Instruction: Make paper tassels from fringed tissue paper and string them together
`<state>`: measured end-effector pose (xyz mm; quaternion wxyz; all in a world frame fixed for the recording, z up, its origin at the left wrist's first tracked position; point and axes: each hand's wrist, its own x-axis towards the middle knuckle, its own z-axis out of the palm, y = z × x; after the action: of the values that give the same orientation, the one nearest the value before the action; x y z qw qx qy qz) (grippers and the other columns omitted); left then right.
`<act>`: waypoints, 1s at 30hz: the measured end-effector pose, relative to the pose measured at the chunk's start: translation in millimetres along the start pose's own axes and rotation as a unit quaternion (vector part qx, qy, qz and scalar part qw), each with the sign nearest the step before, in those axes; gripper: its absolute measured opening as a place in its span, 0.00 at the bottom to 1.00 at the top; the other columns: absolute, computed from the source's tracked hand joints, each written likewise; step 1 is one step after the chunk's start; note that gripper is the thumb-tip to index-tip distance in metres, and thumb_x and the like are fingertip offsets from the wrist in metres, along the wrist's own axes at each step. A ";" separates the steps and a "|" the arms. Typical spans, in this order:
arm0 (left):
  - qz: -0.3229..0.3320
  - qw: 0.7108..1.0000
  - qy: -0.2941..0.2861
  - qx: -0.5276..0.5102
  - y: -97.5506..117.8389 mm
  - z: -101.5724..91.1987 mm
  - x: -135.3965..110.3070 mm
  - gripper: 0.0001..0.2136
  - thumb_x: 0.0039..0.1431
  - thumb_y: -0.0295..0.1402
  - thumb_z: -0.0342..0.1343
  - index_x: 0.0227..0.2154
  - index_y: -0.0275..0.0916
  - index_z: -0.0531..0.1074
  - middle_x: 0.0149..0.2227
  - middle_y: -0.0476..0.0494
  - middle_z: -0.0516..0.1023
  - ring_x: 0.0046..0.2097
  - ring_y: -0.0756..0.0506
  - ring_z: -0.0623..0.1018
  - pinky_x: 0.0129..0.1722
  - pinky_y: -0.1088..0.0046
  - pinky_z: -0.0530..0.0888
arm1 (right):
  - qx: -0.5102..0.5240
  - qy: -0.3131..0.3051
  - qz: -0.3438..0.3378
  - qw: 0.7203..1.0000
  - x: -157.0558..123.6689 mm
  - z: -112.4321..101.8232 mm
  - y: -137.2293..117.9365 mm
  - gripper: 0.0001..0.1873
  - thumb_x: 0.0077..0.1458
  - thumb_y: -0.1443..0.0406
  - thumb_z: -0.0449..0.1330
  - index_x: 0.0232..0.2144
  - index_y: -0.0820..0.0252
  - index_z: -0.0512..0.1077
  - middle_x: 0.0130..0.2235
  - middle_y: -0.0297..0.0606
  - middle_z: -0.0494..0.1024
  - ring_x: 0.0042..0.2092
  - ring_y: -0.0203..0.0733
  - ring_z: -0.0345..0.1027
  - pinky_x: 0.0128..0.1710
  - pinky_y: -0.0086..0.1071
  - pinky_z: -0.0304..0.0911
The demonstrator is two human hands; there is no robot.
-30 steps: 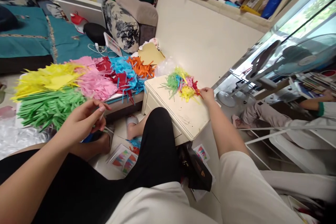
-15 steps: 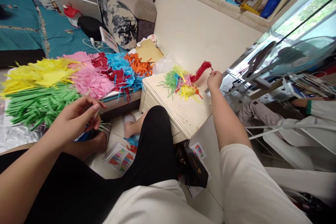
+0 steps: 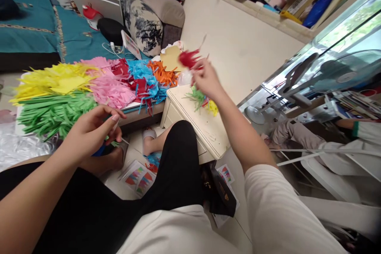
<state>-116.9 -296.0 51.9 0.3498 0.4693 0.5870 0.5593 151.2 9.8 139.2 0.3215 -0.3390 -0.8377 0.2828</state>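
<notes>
My right hand (image 3: 207, 80) is raised over the cream cabinet (image 3: 205, 135), its fingers pinched on a red paper tassel (image 3: 188, 59) that is blurred. Partly behind this hand, a bunch of colourful tassels (image 3: 197, 96) lies on the cabinet top. My left hand (image 3: 92, 129) hovers at the near edge of the fringed green paper (image 3: 56, 113). Its fingers are curled, with a thin pale bit showing between them that I cannot make out. Beyond the green lie heaps of yellow (image 3: 56, 81), pink (image 3: 111, 91), blue (image 3: 139, 70) and orange fringed paper (image 3: 162, 72), plus some red.
Behind the heaps is a teal-covered sofa (image 3: 80, 35) with cushions. Printed sheets in clear packs (image 3: 138, 176) and a black bag (image 3: 222, 192) are on the floor. At the right, another person's leg (image 3: 293, 137) shows near a white chair (image 3: 327, 178) and a fan (image 3: 342, 71).
My right hand has swung left and upward from the cabinet's far right corner, carrying the red tassel away from the bunch. My left hand keeps its curled pose.
</notes>
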 end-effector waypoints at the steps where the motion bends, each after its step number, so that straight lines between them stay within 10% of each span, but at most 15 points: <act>1: 0.004 1.000 0.002 0.003 -1.6 -0.1 0.0 0.23 0.64 0.59 0.73 0.41 0.46 0.76 0.23 0.53 0.77 0.20 0.47 0.73 0.21 0.71 0.69 | 0.032 -0.083 0.015 0.996 -7.2 30.7 -14.6 0.14 0.77 0.54 0.67 0.43 0.50 0.68 0.31 0.30 0.82 0.30 0.40 0.72 0.33 0.35 0.70; 5: 0.045 0.997 0.041 0.042 -12.3 -2.9 2.5 0.18 0.67 0.53 0.70 0.40 0.44 0.77 0.39 0.43 0.85 0.33 0.43 0.82 0.28 0.69 0.74 | 0.085 -0.208 -0.024 0.974 -31.9 136.9 -54.4 0.10 0.75 0.63 0.63 0.37 0.47 0.70 0.30 0.23 0.82 0.33 0.42 0.78 0.36 0.37 0.74; 10: 0.139 0.955 0.138 0.223 -24.3 -9.3 7.1 0.10 0.69 0.43 0.62 0.39 0.42 0.80 0.49 0.40 0.80 0.53 0.38 0.82 0.59 0.56 0.80 | 0.089 -0.181 -0.120 0.972 -46.4 207.2 -73.2 0.10 0.73 0.64 0.67 0.35 0.47 0.77 0.37 0.23 0.84 0.40 0.41 0.78 0.48 0.36 0.77; 14: 0.155 0.934 0.148 0.286 -31.7 -14.8 12.6 0.07 0.69 0.38 0.62 0.40 0.42 0.81 0.57 0.35 0.81 0.64 0.34 0.79 0.70 0.50 0.74 | 0.137 -0.168 -0.153 0.964 -54.1 223.9 -66.3 0.09 0.72 0.67 0.65 0.37 0.50 0.78 0.45 0.36 0.87 0.49 0.48 0.79 0.58 0.44 0.75; 18: 0.150 0.962 0.044 0.225 -35.3 -17.1 16.8 0.07 0.70 0.37 0.61 0.38 0.41 0.81 0.47 0.39 0.85 0.51 0.38 0.83 0.60 0.58 0.78 | 0.194 -0.120 -0.185 0.956 -60.3 228.2 -51.6 0.09 0.72 0.57 0.66 0.36 0.49 0.82 0.43 0.41 0.87 0.46 0.53 0.81 0.53 0.48 0.76; 30: 0.060 0.994 0.061 -0.062 -46.9 -4.8 29.8 0.23 0.65 0.55 0.75 0.37 0.38 0.79 0.34 0.46 0.83 0.34 0.49 0.80 0.38 0.73 0.76 | 0.413 -0.107 0.004 0.904 -69.8 235.4 -44.8 0.34 0.57 0.29 0.75 0.37 0.49 0.77 0.32 0.33 0.78 0.30 0.42 0.70 0.31 0.38 0.67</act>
<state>-138.2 -266.4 9.7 0.3079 0.4463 0.5419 0.6421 1.3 -130.1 -3.2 0.3403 -0.1471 -0.6739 0.6391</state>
